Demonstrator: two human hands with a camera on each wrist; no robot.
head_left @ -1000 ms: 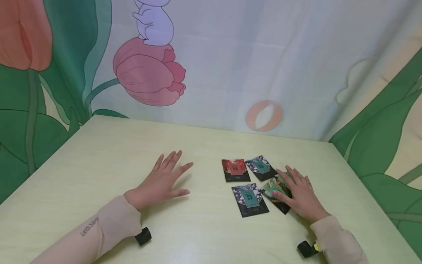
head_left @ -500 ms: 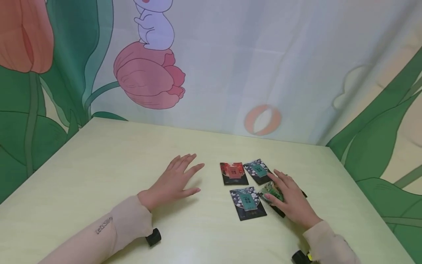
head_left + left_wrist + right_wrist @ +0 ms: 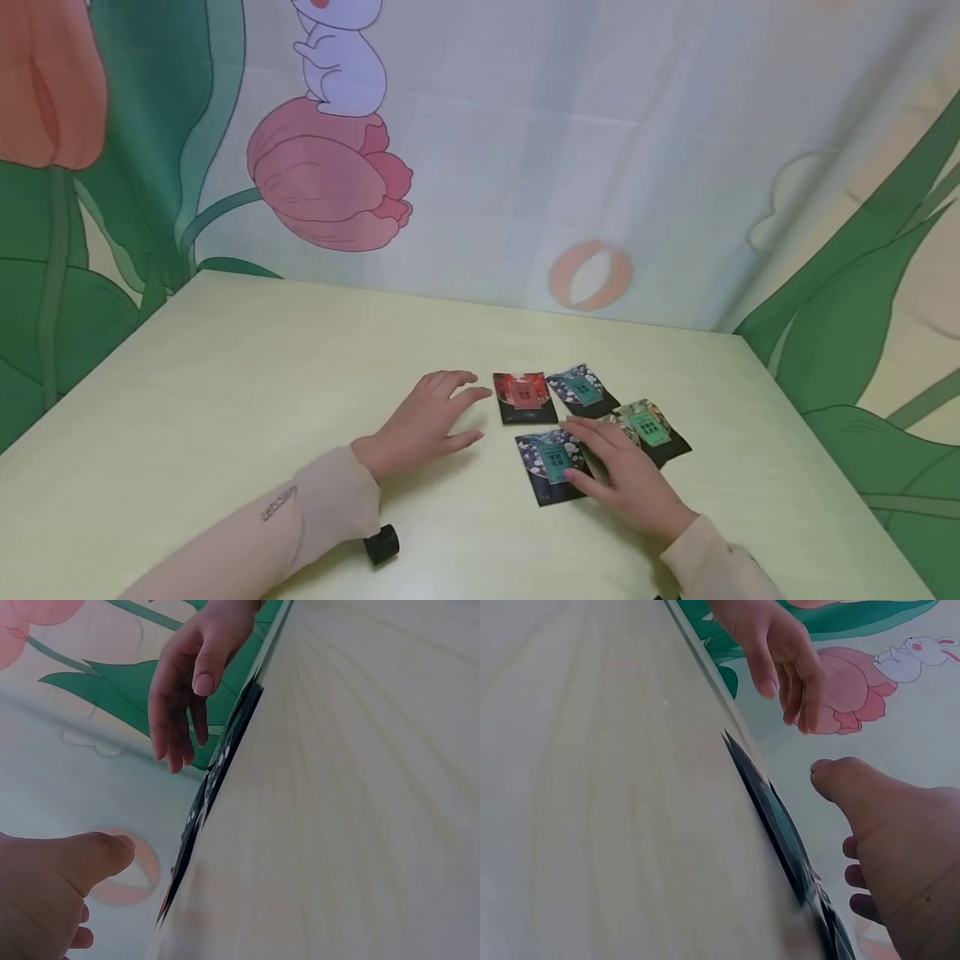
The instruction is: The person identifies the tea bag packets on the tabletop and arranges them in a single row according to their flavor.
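Evidently, the left hand [image 3: 426, 425], fingers spread, hovers left of the red packet [image 3: 526, 398]; the right hand [image 3: 628, 473], fingers loosely extended, overhangs the blue packet [image 3: 551, 463] nearer than the red packet (light, flat pressure should prevent creasing).

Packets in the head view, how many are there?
5, probably: a red packet back left, a back blue packet beside it, a front blue packet, a green packet farthest right, and a mostly hidden packet under the right hand. Others could be hidden.
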